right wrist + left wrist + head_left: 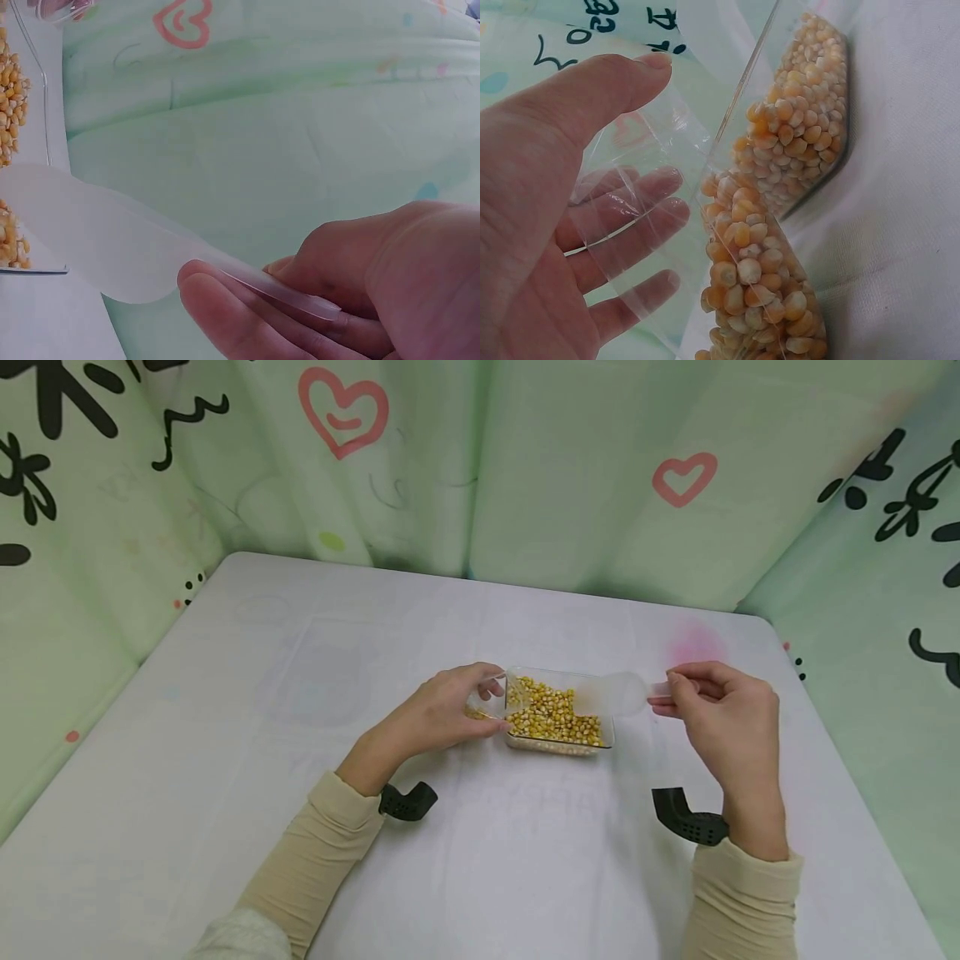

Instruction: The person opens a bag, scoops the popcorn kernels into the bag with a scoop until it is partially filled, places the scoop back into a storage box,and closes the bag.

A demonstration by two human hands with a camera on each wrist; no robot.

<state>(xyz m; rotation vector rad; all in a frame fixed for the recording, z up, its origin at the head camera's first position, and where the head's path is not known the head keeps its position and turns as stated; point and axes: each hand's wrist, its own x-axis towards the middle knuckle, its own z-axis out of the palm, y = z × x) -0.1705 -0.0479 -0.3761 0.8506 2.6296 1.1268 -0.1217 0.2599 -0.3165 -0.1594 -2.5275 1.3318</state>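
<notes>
Plastic scoop (628, 693) in half-curled right hand (723, 720)

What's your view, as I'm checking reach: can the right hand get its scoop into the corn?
Probably yes: the right hand holds the scoop over the right end of the box; it looks open above the corn, and the left hand is at the other end.

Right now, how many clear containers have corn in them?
2: the box on the table, and another container beside it, in the left hand. Others could be hidden behind the hand.
</notes>
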